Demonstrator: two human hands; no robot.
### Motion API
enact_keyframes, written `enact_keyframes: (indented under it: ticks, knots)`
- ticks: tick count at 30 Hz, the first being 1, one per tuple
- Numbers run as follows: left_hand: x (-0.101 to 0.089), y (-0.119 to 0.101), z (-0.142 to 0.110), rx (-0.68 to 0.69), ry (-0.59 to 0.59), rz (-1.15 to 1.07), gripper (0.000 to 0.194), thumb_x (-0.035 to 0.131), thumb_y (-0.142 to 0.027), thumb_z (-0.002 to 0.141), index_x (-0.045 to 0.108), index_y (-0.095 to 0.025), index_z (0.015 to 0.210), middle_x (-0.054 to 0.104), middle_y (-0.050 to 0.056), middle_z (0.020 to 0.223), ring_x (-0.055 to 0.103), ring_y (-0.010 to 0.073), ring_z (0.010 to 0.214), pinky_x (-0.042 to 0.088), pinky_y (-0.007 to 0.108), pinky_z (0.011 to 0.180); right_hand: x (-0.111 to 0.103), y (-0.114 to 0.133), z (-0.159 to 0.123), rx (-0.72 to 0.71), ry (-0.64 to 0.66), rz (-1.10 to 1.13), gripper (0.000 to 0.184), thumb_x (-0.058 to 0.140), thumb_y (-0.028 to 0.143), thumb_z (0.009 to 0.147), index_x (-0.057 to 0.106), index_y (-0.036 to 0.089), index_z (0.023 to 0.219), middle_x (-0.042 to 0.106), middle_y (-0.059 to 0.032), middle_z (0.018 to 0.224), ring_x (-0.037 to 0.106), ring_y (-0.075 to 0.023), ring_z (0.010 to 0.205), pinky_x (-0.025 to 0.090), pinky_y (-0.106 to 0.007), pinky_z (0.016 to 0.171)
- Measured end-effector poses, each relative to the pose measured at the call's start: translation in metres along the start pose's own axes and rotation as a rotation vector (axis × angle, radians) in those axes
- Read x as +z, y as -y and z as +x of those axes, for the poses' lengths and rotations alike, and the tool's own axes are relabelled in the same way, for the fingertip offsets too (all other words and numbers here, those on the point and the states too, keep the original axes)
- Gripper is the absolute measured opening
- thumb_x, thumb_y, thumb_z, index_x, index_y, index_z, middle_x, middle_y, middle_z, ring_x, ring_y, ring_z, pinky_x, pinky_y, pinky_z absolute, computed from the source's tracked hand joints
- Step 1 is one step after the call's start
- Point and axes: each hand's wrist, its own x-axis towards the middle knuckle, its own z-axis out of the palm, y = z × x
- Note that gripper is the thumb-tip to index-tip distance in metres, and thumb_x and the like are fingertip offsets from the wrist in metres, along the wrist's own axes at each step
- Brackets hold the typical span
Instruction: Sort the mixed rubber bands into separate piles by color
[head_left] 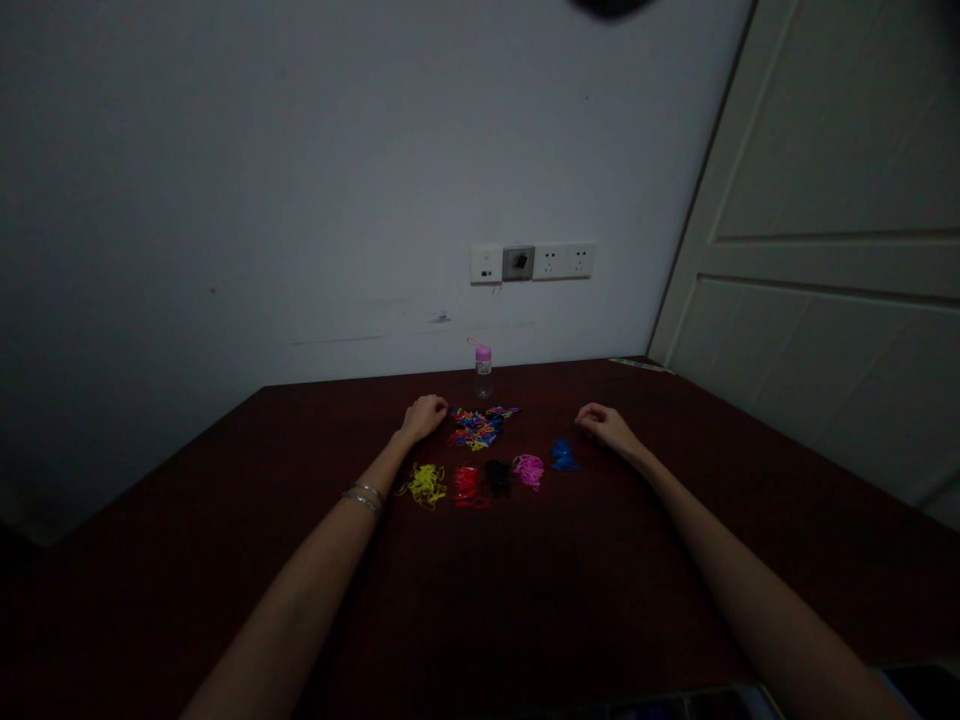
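My left hand [426, 415] rests on the table at the left edge of a mixed-colour pile of small rubber bands [478, 428]. Its fingers are curled, and whatever may be in them is hidden. To the right, my right hand [606, 428] is closed with thumb and fingertips together, beside the blue rubber bands [562, 455]; I cannot make out anything held. Nearer to me, single-colour heaps lie in a row: yellow rubber bands [426, 485], red rubber bands [466, 485], black rubber bands [497, 476] and pink rubber bands [529, 470].
A see-through bottle with a pink lid [484, 370] stands behind the mixed pile. Wall sockets [550, 262] are above the dark red table [450, 600]. A pale panelled door [825, 260] stands at right. A phone-like device [697, 703] lies at the near edge.
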Motion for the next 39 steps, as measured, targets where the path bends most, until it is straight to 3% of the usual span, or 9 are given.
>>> enact_keyframes:
  ticks: [8, 15, 20, 26, 39]
  knots:
    - [-0.018, -0.008, 0.019, 0.039, -0.076, -0.232, 0.026, 0.052, -0.022, 0.075, 0.071, -0.014, 0.09, 0.069, 0.009, 0.095, 0.06, 0.0198, 0.091, 0.043, 0.027, 0.082, 0.0, 0.003, -0.001, 0.002, 0.003, -0.007, 0.02, 0.054, 0.034, 0.064, 0.052, 0.017, 0.073, 0.048, 0.004, 0.051, 0.042, -0.0084, 0.043, 0.029, -0.019, 0.038]
    - [-0.04, -0.027, 0.024, 0.093, -0.165, -0.403, 0.024, 0.053, -0.023, 0.072, 0.072, -0.013, 0.083, 0.07, 0.007, 0.087, 0.06, 0.0187, 0.086, 0.042, 0.027, 0.081, 0.002, 0.006, -0.002, 0.013, -0.004, 0.022, 0.022, 0.055, 0.037, 0.061, 0.051, 0.017, 0.07, 0.049, 0.0035, 0.051, 0.041, -0.0083, 0.042, 0.029, -0.02, 0.038]
    - [-0.051, -0.038, 0.023, 0.046, -0.139, -0.625, 0.024, 0.059, -0.028, 0.068, 0.071, -0.01, 0.078, 0.067, 0.004, 0.07, 0.058, 0.0145, 0.066, 0.042, 0.023, 0.063, 0.003, 0.011, -0.004, 0.011, 0.001, 0.014, 0.021, 0.054, 0.036, 0.061, 0.051, 0.017, 0.07, 0.048, 0.004, 0.05, 0.041, -0.0086, 0.043, 0.029, -0.02, 0.04]
    - [-0.051, -0.035, 0.021, -0.111, -0.147, -0.871, 0.033, 0.063, -0.034, 0.064, 0.07, -0.008, 0.084, 0.05, -0.003, 0.044, 0.039, 0.0068, 0.038, 0.028, 0.02, 0.041, 0.004, 0.01, -0.002, -0.027, -0.008, -0.01, 0.019, 0.053, 0.035, 0.06, 0.052, 0.017, 0.068, 0.047, 0.0038, 0.05, 0.041, -0.0093, 0.044, 0.031, -0.021, 0.043]
    - [-0.051, -0.05, 0.002, -0.049, -0.028, -0.839, 0.034, 0.063, -0.035, 0.064, 0.069, -0.008, 0.084, 0.047, -0.004, 0.044, 0.037, 0.0056, 0.04, 0.027, 0.019, 0.041, 0.003, 0.005, 0.0, -0.048, 0.017, -0.106, 0.017, 0.053, 0.032, 0.063, 0.058, 0.016, 0.068, 0.054, 0.0004, 0.059, 0.047, -0.0113, 0.053, 0.036, -0.022, 0.05]
